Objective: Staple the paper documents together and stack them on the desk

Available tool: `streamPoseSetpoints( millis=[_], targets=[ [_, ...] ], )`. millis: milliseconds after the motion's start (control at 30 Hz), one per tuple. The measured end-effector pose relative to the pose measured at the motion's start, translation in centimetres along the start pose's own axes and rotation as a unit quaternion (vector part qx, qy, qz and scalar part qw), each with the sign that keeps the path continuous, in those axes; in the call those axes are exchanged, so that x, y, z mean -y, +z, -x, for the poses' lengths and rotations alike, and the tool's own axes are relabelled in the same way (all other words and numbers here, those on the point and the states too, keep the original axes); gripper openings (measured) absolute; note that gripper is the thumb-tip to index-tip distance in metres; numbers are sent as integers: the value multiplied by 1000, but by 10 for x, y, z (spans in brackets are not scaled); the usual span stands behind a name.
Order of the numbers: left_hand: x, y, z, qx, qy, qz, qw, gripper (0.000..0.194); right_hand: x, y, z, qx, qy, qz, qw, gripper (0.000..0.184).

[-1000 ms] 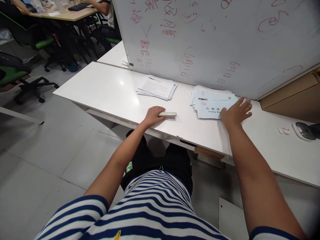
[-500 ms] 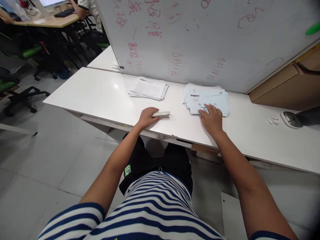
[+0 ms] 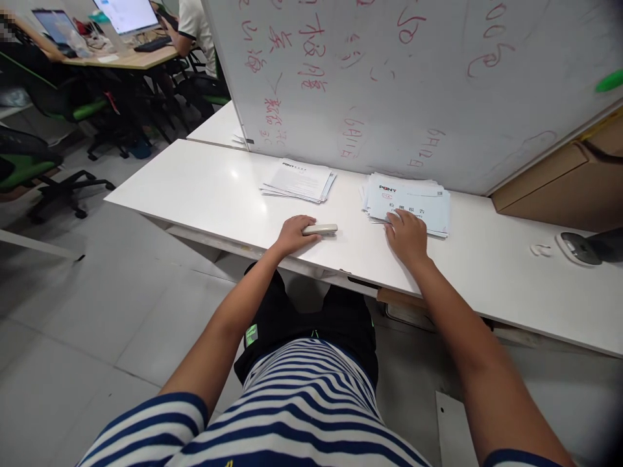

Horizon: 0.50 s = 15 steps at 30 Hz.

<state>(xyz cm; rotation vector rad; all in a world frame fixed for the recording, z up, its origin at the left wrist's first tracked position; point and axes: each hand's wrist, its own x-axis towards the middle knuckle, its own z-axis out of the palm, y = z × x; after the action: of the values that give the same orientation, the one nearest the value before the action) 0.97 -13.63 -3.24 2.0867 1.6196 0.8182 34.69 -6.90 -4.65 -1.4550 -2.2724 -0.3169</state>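
Note:
A light grey stapler (image 3: 321,229) lies sideways above the white desk, its rear end in my left hand (image 3: 296,235), whose fingers are closed around it. To the right, my right hand (image 3: 407,237) rests with fingers spread on the near edge of a stack of pale blue printed reports (image 3: 413,201). The thumb is by the stack's front left part, and the hand covers some of the print. Beyond the stapler sits a smaller pile of printed sheets (image 3: 299,180), slightly fanned, touched by neither hand.
Behind the white desk (image 3: 195,188) stands a whiteboard (image 3: 379,84) with red writing. A cardboard box (image 3: 549,175) is at the right back, near a dark device with a white base (image 3: 577,248) and small white earphones (image 3: 540,250). People sit at a wooden desk (image 3: 126,59) far left.
The view has shifted a little. My right hand has slid slightly left along the near edge of the report stack, uncovering more print. My left hand still holds the stapler.

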Motion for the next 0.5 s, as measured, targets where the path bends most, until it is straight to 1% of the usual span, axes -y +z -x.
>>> streamPoseSetpoints(
  millis=[67,100,167,233,267,300,333,433,500],
  targets=[
    [-2,-4,0,8,-19,46,999,41,-1,-4,11,-11,2,3,1000,38],
    [-3,-6,-2,7,-40,70,997,42,-4,-6,16,-19,11,3,1000,38],
    [-2,-11,-10,-25,-92,79,992,41,-13,-6,26,-46,51,3,998,39],
    [1,-15,-26,-72,-119,14,990,37,-26,-4,34,-81,107,-4,991,43],
    [3,-17,-36,-86,-116,-39,989,34,-32,-1,37,-99,132,-14,986,45],
    [6,-19,-46,-84,-100,-92,987,32,-38,1,39,-118,152,-27,981,45],
    [9,-20,-57,-68,-75,-139,985,33,-43,4,41,-137,166,-42,976,45],
    [19,-21,-85,23,-1,-226,974,50,-50,9,41,-178,181,-69,965,43],
    [25,-19,-98,65,9,-240,969,53,-49,9,39,-172,172,-63,968,43]
  ],
)
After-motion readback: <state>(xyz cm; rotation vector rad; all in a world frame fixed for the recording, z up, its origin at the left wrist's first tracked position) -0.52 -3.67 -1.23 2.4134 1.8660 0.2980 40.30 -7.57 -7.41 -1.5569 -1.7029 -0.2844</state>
